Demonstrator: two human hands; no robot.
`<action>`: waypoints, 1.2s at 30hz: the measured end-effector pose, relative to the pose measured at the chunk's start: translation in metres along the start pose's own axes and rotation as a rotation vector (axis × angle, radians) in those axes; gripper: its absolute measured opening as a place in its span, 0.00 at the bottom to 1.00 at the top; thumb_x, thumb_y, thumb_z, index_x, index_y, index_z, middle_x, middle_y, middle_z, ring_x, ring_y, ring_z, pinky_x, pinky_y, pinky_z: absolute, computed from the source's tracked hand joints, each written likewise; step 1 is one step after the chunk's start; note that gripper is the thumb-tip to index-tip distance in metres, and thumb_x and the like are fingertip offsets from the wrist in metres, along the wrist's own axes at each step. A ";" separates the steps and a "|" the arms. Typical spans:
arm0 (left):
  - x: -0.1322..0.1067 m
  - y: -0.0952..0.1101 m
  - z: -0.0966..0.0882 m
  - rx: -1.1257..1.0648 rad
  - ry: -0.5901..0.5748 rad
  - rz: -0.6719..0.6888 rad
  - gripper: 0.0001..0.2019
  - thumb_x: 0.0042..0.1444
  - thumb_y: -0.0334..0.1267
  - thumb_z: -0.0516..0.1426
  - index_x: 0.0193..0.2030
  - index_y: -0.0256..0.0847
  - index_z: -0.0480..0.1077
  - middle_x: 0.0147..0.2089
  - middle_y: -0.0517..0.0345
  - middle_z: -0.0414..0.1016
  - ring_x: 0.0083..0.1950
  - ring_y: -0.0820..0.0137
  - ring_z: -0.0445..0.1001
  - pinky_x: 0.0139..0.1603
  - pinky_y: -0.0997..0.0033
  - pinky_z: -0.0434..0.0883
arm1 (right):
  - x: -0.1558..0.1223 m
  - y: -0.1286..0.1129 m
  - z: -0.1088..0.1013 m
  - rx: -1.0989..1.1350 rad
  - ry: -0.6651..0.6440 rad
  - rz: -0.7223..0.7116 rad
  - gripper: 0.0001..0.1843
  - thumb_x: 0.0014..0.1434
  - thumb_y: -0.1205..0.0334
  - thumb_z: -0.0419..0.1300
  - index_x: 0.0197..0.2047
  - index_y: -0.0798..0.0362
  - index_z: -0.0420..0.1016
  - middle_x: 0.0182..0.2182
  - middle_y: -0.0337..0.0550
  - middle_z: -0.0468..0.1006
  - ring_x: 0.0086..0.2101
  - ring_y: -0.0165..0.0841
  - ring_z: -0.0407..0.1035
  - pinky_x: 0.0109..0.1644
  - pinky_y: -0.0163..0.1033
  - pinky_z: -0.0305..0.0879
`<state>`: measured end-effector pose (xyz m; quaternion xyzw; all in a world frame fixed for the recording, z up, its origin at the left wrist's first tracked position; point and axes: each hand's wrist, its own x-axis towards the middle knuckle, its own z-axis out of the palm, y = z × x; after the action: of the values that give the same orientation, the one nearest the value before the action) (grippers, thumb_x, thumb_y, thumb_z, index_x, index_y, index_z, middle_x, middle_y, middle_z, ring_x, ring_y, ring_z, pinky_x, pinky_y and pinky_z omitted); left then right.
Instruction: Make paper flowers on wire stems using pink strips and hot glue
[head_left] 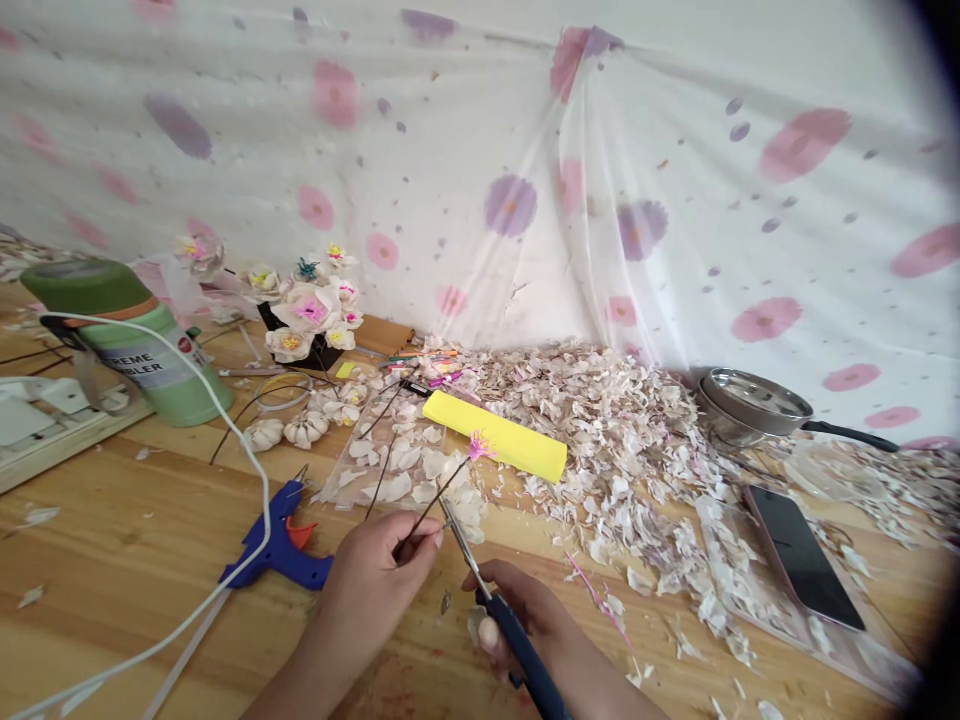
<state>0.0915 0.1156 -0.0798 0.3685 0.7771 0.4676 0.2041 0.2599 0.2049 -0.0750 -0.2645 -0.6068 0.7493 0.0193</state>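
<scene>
So the thin dark wire stem [431,505] is pinched in the left hand [375,570], slanting up and away, with a frilly pink tuft [480,447] sitting right at its tip. The right hand [517,610] has a pair of scissors [525,660] with long navy handles, the slim steel blades pointing up right beside the stem. Can't really tell if they're touching it.

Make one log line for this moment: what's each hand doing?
left hand: holds pink-tipped wire stem | right hand: holds blue-handled scissors | nearby: blue glue gun, yellow strip
</scene>
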 end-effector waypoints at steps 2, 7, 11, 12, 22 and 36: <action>0.000 0.001 -0.002 0.025 -0.018 0.028 0.10 0.50 0.41 0.55 0.28 0.42 0.76 0.27 0.55 0.77 0.29 0.63 0.73 0.31 0.68 0.67 | 0.000 0.001 -0.002 -0.018 -0.011 0.012 0.27 0.49 0.42 0.63 0.45 0.52 0.69 0.24 0.32 0.59 0.24 0.25 0.52 0.28 0.33 0.48; -0.002 0.004 -0.006 0.118 -0.086 0.094 0.10 0.53 0.38 0.53 0.27 0.41 0.75 0.25 0.57 0.74 0.28 0.66 0.71 0.29 0.71 0.64 | 0.000 0.007 -0.001 0.038 -0.039 0.093 0.35 0.42 0.33 0.64 0.42 0.53 0.68 0.22 0.30 0.59 0.22 0.24 0.52 0.26 0.32 0.51; -0.003 0.001 -0.003 0.199 -0.152 0.093 0.12 0.54 0.39 0.50 0.22 0.41 0.68 0.21 0.60 0.67 0.26 0.68 0.67 0.28 0.71 0.60 | -0.005 0.009 0.007 0.104 0.026 0.175 0.40 0.35 0.30 0.65 0.41 0.53 0.66 0.23 0.30 0.62 0.19 0.22 0.53 0.23 0.30 0.50; -0.003 -0.001 -0.001 0.215 -0.171 0.086 0.13 0.54 0.39 0.50 0.21 0.41 0.66 0.21 0.60 0.66 0.25 0.68 0.66 0.28 0.71 0.59 | -0.008 0.007 0.008 0.113 0.040 0.190 0.40 0.35 0.30 0.64 0.40 0.53 0.67 0.22 0.30 0.61 0.19 0.22 0.53 0.22 0.30 0.50; -0.014 -0.012 0.025 0.205 -0.328 -0.018 0.11 0.52 0.38 0.50 0.20 0.42 0.63 0.21 0.59 0.67 0.26 0.67 0.66 0.29 0.69 0.58 | -0.015 0.052 0.005 0.153 0.098 0.209 0.34 0.37 0.28 0.61 0.28 0.52 0.63 0.16 0.29 0.58 0.16 0.22 0.51 0.20 0.30 0.43; -0.003 -0.024 -0.012 -0.045 -0.164 -0.185 0.15 0.49 0.49 0.57 0.35 0.41 0.74 0.29 0.57 0.75 0.35 0.61 0.72 0.39 0.65 0.65 | -0.047 0.039 -0.061 -1.171 0.518 0.102 0.18 0.58 0.68 0.51 0.51 0.52 0.70 0.39 0.49 0.81 0.38 0.42 0.75 0.38 0.38 0.63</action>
<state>0.0765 0.0997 -0.0948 0.3278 0.7778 0.4322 0.3174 0.3371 0.2335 -0.1009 -0.4323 -0.8778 0.2057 -0.0182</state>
